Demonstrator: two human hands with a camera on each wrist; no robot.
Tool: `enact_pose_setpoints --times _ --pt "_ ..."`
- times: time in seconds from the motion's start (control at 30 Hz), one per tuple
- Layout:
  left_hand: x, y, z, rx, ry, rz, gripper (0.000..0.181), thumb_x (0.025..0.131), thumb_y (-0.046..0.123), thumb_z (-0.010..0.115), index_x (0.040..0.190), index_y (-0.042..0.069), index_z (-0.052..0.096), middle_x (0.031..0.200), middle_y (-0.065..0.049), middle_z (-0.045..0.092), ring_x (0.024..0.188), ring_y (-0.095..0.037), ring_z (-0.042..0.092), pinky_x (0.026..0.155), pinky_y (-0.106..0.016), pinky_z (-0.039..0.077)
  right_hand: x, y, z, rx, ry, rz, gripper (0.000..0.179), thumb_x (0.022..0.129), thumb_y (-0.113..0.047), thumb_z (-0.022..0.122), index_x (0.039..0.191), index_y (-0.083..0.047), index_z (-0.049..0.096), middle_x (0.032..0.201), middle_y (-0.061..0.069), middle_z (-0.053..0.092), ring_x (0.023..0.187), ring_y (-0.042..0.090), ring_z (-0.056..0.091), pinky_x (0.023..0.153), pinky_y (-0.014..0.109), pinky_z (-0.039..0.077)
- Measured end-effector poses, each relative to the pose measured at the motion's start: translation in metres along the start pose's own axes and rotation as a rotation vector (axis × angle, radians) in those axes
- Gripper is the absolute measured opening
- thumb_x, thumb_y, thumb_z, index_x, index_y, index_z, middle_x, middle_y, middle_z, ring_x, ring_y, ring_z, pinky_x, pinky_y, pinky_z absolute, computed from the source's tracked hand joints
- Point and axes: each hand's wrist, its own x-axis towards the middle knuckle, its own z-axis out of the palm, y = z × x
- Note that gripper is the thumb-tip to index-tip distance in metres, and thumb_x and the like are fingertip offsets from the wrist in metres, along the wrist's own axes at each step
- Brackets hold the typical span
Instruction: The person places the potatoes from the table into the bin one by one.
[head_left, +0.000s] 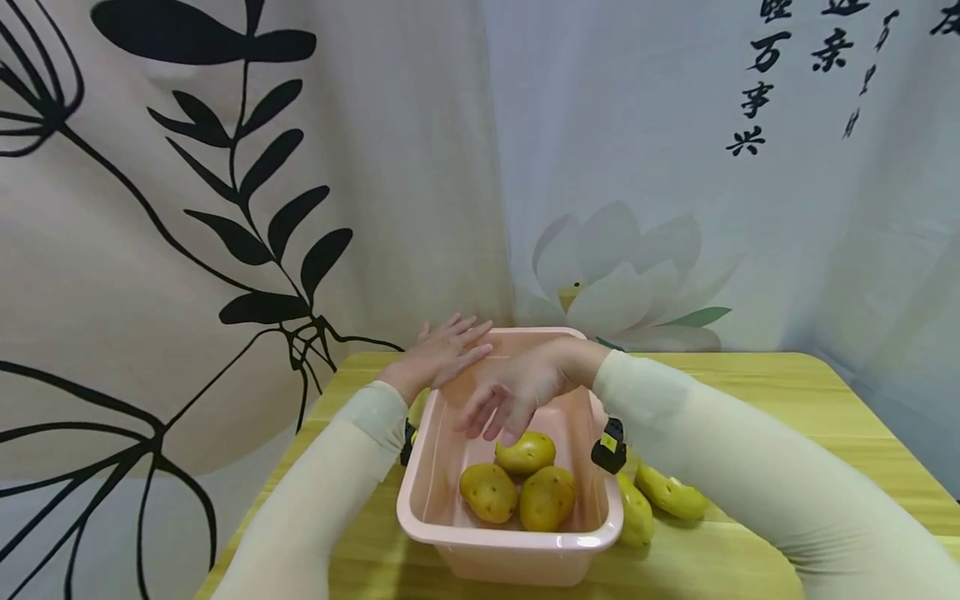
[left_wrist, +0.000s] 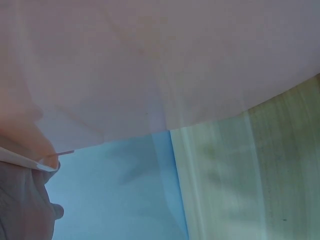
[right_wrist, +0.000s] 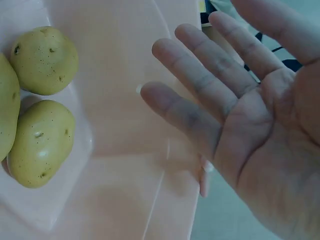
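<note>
Potatoes (head_left: 488, 493), three in number, are contained in the pink tub (head_left: 517, 538), bunched towards six o'clock of its floor as seen from the head, twelve being the far end. By judgement, the handling is only partway along: besides those inside, two longer yellow pieces (head_left: 635, 510), whose kind cannot be told for sure, are left outside on the table (head_left: 787, 408) near four o'clock, and another yellow thing (head_left: 417, 408) is partly hidden near ten. Above the tub's middle, the right hand (head_left: 517, 392) is held with fingers loosely extended and parted; nothing is grasped, and a gap to the potatoes is shown in the right wrist view. At eleven o'clock, the left hand (head_left: 448, 354) is spread wide by the rim; nothing is seen gripped, though whether the rim is pressed cannot be told.
</note>
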Motion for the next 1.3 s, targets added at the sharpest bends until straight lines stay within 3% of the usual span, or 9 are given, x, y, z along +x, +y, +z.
enact_pose_setpoints --times 0.3,0.47,0.7,0.87,1.1,1.3 --pt "0.001 -0.001 0.002 -0.007 0.010 0.006 0.068 0.094 0.071 0.016 0.153 0.039 0.021 0.159 0.001 0.019 0.147 -0.027 0.005 0.111 -0.064 0.002 -0.039 0.010 0.008 -0.014 0.077 -0.075 0.058 0.087 -0.012 0.071 0.140 -0.019 0.050 0.138 -0.006 0.053 0.127 0.017 0.050 0.097 0.033 0.047" --pt "0.002 -0.002 0.002 -0.017 0.013 0.016 0.066 0.095 0.069 0.017 0.153 0.038 0.022 0.159 0.000 0.020 0.147 -0.028 0.005 0.111 -0.064 0.001 -0.062 0.021 0.014 0.003 0.136 -0.133 0.059 0.087 -0.012 0.071 0.142 -0.012 0.048 0.139 0.000 0.053 0.129 0.023 0.048 0.099 0.035 0.045" --pt "0.005 -0.003 0.003 -0.002 0.016 0.025 0.065 0.095 0.070 0.015 0.152 0.040 0.021 0.160 0.002 0.019 0.147 -0.027 0.005 0.111 -0.064 0.001 -0.093 0.033 0.023 -0.005 0.229 -0.167 0.058 0.087 -0.023 0.072 0.140 -0.015 0.050 0.138 -0.002 0.054 0.128 0.021 0.049 0.103 0.039 0.041" --pt "0.004 -0.003 0.003 -0.006 0.019 0.029 0.065 0.095 0.070 0.015 0.152 0.039 0.021 0.159 0.001 0.019 0.147 -0.027 0.006 0.111 -0.063 0.002 -0.112 0.042 0.029 0.003 0.274 -0.249 0.056 0.089 -0.012 0.068 0.141 -0.010 0.047 0.141 0.003 0.051 0.129 0.025 0.048 0.103 0.043 0.041" --pt "0.002 -0.003 0.004 0.000 0.022 0.036 0.068 0.095 0.070 0.013 0.153 0.037 0.022 0.159 0.000 0.019 0.147 -0.028 0.007 0.110 -0.064 0.004 -0.139 0.060 0.044 -0.079 0.371 -0.404 0.058 0.090 0.002 0.062 0.144 -0.003 0.041 0.141 0.012 0.050 0.127 0.034 0.049 0.101 0.042 0.043" --pt "0.002 -0.003 0.003 0.004 0.013 0.035 0.067 0.095 0.069 0.012 0.153 0.037 0.021 0.159 0.000 0.018 0.147 -0.029 0.007 0.110 -0.064 0.004 -0.160 0.091 0.057 -0.056 0.477 -0.416 0.060 0.088 0.010 0.057 0.144 0.001 0.039 0.140 0.017 0.050 0.126 0.034 0.049 0.101 0.037 0.044"
